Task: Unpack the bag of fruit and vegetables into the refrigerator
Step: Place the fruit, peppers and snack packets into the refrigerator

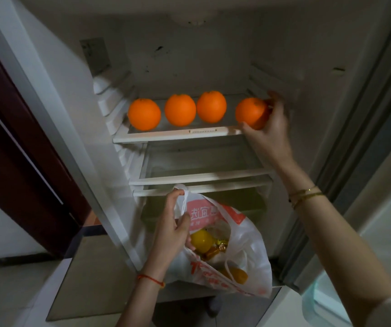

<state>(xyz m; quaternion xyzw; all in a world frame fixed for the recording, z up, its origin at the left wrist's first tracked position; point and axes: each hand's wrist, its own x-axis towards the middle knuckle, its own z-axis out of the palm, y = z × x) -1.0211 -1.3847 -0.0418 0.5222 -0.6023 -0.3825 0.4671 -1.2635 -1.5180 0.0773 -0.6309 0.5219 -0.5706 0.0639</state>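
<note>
The refrigerator stands open in front of me. Three oranges (180, 110) sit in a row on its top shelf (178, 135). At the shelf's right end my right hand (270, 123) is wrapped around a fourth orange (251, 113), which touches the shelf. Below, my left hand (173, 230) grips a handle of a white plastic bag (246, 253) with red print, holding it up in front of the lower compartment. Inside the bag I see a yellow fruit (201, 240) and several orange-brown items.
A second glass shelf (201, 177) lies below the top one, with a dark green drawer (256, 204) under it, partly hidden by the bag. The open fridge door (378, 161) is to my right. A dark red door (12, 149) stands at left.
</note>
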